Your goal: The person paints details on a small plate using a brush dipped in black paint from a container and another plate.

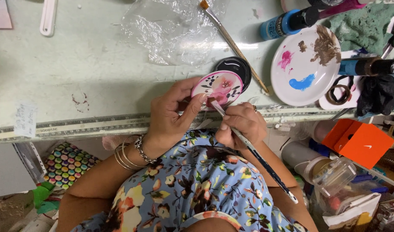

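Observation:
My left hand (pixel 173 112) holds a small round pink disc (pixel 220 87) painted with a pink flower and dark leaves, tilted at the table's front edge. My right hand (pixel 241 124) grips a long dark-handled paintbrush (pixel 257 155); its tip touches the lower part of the disc. Several bracelets circle my left wrist. Just behind the disc sits a round black lid (pixel 234 68).
A white plate (pixel 304 64) with pink, blue and brown paint lies at right. Blue paint bottles (pixel 287 22), a second brush (pixel 231 41), clear plastic wrap (pixel 171 30) and a green cloth (pixel 364 25) lie on the pale table (pixel 76 73). An orange box (pixel 358 141) and clutter sit below right.

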